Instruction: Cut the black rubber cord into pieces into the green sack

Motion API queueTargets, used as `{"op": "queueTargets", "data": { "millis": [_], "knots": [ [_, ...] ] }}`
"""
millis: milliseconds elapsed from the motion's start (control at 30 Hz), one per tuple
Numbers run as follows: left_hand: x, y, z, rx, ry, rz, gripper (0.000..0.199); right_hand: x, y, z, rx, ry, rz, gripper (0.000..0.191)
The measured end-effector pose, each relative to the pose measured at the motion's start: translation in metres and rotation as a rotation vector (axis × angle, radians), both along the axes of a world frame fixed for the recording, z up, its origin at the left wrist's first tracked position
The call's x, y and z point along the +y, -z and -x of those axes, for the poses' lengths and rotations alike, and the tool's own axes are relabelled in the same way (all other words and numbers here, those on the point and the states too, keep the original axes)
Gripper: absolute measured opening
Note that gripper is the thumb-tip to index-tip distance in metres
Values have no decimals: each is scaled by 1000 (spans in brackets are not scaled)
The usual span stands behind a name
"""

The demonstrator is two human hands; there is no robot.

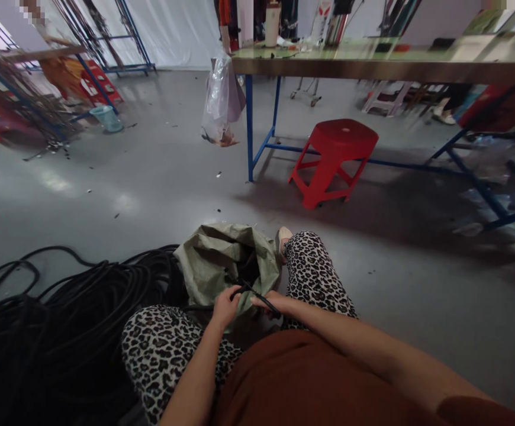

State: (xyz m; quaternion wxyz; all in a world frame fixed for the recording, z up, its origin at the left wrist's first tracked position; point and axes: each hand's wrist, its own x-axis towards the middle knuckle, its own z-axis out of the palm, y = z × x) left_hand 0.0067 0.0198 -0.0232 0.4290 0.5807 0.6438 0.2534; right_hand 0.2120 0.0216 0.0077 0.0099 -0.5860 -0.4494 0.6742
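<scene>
Between my knees stands an open olive-green woven sack (195,266), its mouth wide and its inside dark. Over its near rim, my left hand (225,307) is closed on a black cord (238,290). Close beside it on the right, my right hand (275,302) is closed round dark-handled scissors (264,300), whose tip points toward the cord and the sack. Whether the blades touch the cord cannot be made out. A big heap of black cord (84,307) lies on the floor to my left, partly behind my left leg.
A red plastic stool (337,154) stands ahead, near a long table (373,70) with blue legs. A clear plastic bag (222,100) hangs at the table's left corner. Farther left are a light-blue basket (106,118) and racks. Small scraps dot the grey floor (160,165).
</scene>
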Motion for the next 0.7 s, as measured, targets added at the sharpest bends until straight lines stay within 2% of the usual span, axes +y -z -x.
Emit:
{"op": "queueTargets", "data": {
  "millis": [133,400,700],
  "knots": [
    [0,-3,-1,6,1,2,29,0,3,1,-34,11,18,54],
    [1,-7,-1,-4,1,7,29,1,-9,4,-90,10,-18,47],
    [1,1,-2,-19,-29,-9,29,-1,1,4,-141,-28,-81,55]
  ]
}}
